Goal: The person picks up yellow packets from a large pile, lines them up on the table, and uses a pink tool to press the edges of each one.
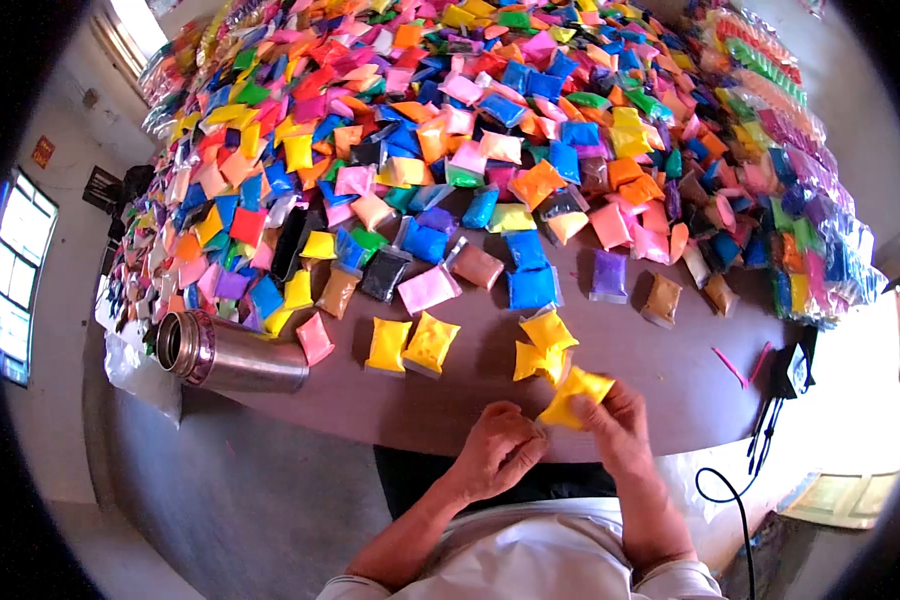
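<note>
Above tabletop (415, 410), right hand (622, 428) tight on pillowy yellow packet (573, 390); left hand (500, 452), grip unclear

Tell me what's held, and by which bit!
The right grip holds a yellow plastic packet by its right side. The left grip is near its lower-left corner; can't tell if it's pinching.

We see yellow on the handheld packet (573, 398), many colours across the packet heap (410, 115), perhaps purple patterning around the flask neck (201, 347).
</note>
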A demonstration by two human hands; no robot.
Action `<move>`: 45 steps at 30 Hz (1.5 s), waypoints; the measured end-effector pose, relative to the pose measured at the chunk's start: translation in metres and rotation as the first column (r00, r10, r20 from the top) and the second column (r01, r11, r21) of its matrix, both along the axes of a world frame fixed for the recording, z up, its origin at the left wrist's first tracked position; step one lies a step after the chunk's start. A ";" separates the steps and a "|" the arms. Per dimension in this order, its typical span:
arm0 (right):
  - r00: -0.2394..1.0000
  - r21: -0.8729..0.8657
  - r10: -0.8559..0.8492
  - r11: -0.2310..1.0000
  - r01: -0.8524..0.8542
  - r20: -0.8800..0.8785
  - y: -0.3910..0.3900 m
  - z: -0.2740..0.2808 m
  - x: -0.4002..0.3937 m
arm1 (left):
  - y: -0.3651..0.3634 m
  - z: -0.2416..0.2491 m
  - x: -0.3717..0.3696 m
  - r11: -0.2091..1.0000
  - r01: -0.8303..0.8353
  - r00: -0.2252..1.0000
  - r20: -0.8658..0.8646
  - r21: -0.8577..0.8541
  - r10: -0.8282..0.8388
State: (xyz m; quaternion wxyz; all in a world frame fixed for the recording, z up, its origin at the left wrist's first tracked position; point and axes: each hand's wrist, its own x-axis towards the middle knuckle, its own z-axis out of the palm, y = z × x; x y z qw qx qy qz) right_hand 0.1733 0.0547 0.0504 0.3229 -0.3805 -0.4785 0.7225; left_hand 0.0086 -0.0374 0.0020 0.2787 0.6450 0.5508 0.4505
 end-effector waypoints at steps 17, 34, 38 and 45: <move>0.750 0.628 0.016 0.536 -0.565 0.661 0.034 -0.003 -0.125 | 0.004 -0.003 0.009 1.000 -0.002 0.996 -0.094 -0.002 0.002; 0.769 0.775 0.100 -0.101 -0.623 0.631 0.007 -0.022 -0.193 | -0.009 -0.017 0.013 0.970 0.036 0.998 0.050 -0.239 -0.025; 0.880 0.891 0.138 -0.054 -0.451 0.454 0.006 -0.030 -0.207 | -0.003 -0.012 0.013 0.992 -0.009 0.999 0.031 -0.122 0.013; 0.730 0.724 0.121 0.090 -0.683 0.673 0.047 0.019 -0.162 | -0.002 -0.012 0.013 0.999 -0.020 0.981 -0.192 -0.039 0.012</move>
